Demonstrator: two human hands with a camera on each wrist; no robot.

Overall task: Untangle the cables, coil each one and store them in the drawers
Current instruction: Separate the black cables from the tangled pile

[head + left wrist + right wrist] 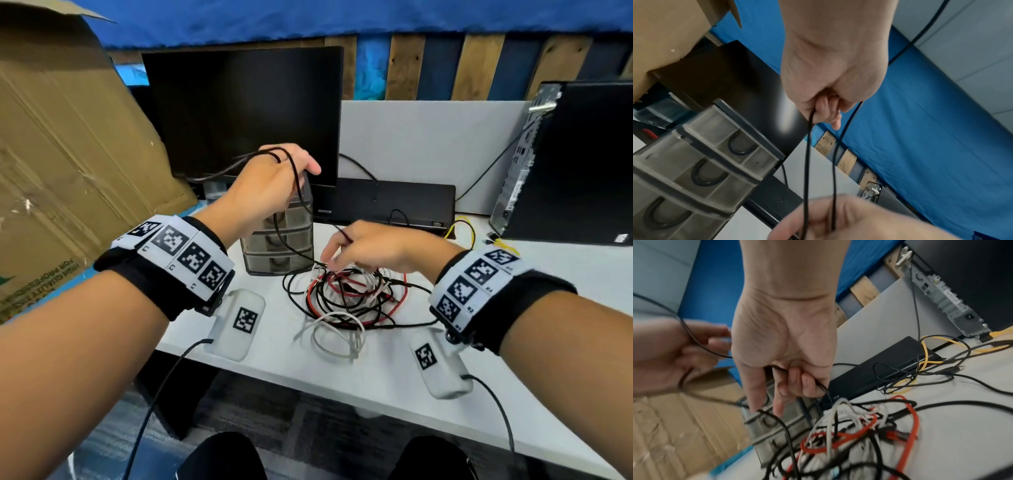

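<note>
L hand (pixel 270 185), cable (pixel 294 192) over drawers (pixel 279 236)

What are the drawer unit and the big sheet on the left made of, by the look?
Drawer unit: likely plastic, smoky translucent drawers in a dark frame; the moulded handles show through. Sheet: brown corrugated cardboard, matt, creased and scuffed, with printed text.

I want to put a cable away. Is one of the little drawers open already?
No. In the head view all three drawers of the small unit sit pushed in flush, while the left hand holds a black cable above them.
</note>
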